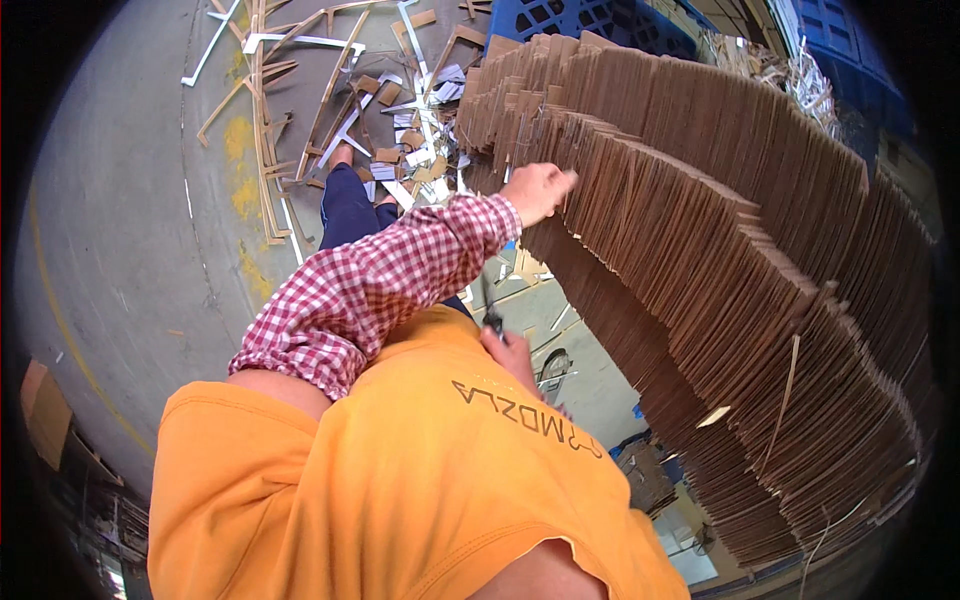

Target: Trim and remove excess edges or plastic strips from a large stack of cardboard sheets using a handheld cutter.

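Observation:
A long, tall row of brown cardboard sheets (650,220), packed edge to edge, curves along my right side. My left hand (540,192), past a red-and-white checked sleeve, is at the near edge of this stack. Its fingers are curled together in a pinch; whether a bit of cardboard is between them I cannot make out. Lower down, close to my orange shirt, my right hand (512,356) is closed around the dark handle of a knife (493,318). The knife's greyish blade is blurred and points away from me. Part of the right hand is hidden behind the shirt.
Cardboard offcut strips (270,130) and white and brown scraps (415,150) litter the floor around my feet. Blue plastic crates (590,22) stand behind the stack. Loose strips (785,400) hang on the stack's side. A brown carton (46,412) is at far left.

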`<act>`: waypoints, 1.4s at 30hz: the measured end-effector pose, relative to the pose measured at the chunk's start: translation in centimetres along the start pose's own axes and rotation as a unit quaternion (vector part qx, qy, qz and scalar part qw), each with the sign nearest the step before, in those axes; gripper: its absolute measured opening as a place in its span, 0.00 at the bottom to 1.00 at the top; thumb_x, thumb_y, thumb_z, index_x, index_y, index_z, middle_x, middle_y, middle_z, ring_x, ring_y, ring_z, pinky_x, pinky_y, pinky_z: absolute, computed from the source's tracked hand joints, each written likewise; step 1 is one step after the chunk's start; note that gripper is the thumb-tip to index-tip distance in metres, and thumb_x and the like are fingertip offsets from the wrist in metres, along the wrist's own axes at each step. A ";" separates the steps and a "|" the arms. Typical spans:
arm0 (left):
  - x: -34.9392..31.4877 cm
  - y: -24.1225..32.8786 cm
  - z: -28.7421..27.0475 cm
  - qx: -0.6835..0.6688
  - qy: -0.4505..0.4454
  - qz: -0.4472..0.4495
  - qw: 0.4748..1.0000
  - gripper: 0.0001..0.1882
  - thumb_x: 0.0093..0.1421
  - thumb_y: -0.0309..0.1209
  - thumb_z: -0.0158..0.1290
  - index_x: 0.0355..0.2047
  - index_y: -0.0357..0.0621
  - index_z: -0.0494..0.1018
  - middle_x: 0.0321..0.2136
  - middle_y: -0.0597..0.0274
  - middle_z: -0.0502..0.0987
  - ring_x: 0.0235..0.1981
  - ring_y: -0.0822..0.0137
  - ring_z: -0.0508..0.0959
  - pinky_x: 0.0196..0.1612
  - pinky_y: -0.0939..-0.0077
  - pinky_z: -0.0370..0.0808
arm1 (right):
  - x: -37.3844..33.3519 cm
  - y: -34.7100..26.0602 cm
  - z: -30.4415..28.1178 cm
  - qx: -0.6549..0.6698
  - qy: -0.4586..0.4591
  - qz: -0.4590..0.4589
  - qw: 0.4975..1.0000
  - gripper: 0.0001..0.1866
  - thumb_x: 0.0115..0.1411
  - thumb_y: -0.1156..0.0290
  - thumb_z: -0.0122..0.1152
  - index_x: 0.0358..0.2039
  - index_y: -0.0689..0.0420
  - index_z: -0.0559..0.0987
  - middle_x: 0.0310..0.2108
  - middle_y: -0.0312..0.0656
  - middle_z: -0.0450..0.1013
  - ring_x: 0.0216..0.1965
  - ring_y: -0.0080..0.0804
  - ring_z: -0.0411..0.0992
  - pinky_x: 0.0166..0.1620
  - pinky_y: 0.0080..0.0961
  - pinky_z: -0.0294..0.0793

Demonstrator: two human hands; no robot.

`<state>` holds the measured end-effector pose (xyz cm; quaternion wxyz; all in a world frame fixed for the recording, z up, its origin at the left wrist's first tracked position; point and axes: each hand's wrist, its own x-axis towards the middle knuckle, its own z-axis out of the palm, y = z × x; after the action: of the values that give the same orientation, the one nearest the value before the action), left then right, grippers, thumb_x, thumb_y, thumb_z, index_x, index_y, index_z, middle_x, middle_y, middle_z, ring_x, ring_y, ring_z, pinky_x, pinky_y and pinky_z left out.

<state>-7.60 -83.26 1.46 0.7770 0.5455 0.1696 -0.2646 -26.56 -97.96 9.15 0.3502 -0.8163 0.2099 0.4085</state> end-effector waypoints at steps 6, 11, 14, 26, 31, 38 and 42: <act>0.1 -1.1 0.1 -0.054 -0.045 -0.023 0.997 0.12 0.57 0.32 0.49 0.33 0.31 0.68 0.23 0.59 0.74 0.17 0.73 0.75 0.17 0.82 0.70 | 1.3 -2.7 -3.7 -0.016 0.017 0.016 1.000 0.17 0.55 0.59 0.55 0.32 0.61 0.78 0.16 0.26 0.60 0.20 0.12 0.54 0.22 0.14 0.53; 1.5 0.3 -2.1 -0.285 -0.149 -0.019 0.947 0.06 0.57 0.28 0.48 0.30 0.38 0.66 0.17 0.66 0.67 0.14 0.76 0.67 0.16 0.82 0.66 | 1.9 -6.3 -3.8 0.074 0.096 -0.081 0.989 0.17 0.58 0.60 0.51 0.37 0.61 0.77 0.23 0.28 0.66 0.25 0.14 0.58 0.29 0.15 0.58; 2.1 0.2 -6.3 -0.333 -0.112 0.017 0.936 0.06 0.57 0.29 0.48 0.30 0.39 0.66 0.18 0.67 0.66 0.16 0.76 0.64 0.20 0.82 0.65 | 2.8 -7.8 -2.5 0.175 0.149 -0.093 0.969 0.18 0.58 0.60 0.51 0.39 0.62 0.76 0.29 0.31 0.70 0.31 0.16 0.62 0.34 0.15 0.61; 2.3 1.6 -2.5 0.129 -0.217 -0.011 0.968 0.26 0.52 0.50 0.53 0.34 0.34 0.70 0.24 0.58 0.75 0.24 0.72 0.75 0.26 0.79 0.73 | 0.3 -10.9 4.0 0.222 0.153 -0.006 0.963 0.19 0.58 0.56 0.49 0.24 0.61 0.75 0.18 0.36 0.68 0.16 0.20 0.64 0.20 0.16 0.62; 1.3 3.4 -0.5 0.068 -0.161 -0.064 0.983 0.15 0.55 0.37 0.51 0.30 0.33 0.69 0.20 0.58 0.75 0.18 0.71 0.76 0.20 0.80 0.74 | -2.1 -7.9 7.8 0.286 0.171 0.055 0.941 0.20 0.58 0.55 0.50 0.34 0.62 0.77 0.27 0.35 0.72 0.26 0.19 0.66 0.25 0.17 0.64; 2.6 1.2 -0.4 0.241 -0.132 0.053 0.960 0.11 0.55 0.31 0.48 0.32 0.33 0.70 0.21 0.56 0.76 0.18 0.69 0.77 0.21 0.77 0.74 | -0.7 -10.9 6.5 0.322 0.293 -0.016 0.900 0.21 0.57 0.54 0.51 0.39 0.60 0.76 0.36 0.34 0.70 0.39 0.21 0.64 0.37 0.23 0.65; 2.7 2.5 -0.8 0.175 -0.174 -0.009 0.969 0.16 0.52 0.32 0.49 0.36 0.29 0.70 0.23 0.48 0.75 0.18 0.63 0.78 0.29 0.73 0.75 | 0.1 -12.1 5.9 0.307 0.316 -0.013 0.898 0.20 0.57 0.55 0.51 0.39 0.60 0.76 0.35 0.35 0.70 0.38 0.20 0.64 0.36 0.19 0.64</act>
<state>-3.90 -82.45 1.53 0.6847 0.6168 -0.0126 -0.3881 -21.92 -85.53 11.41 0.5043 -0.7567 0.4140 0.0401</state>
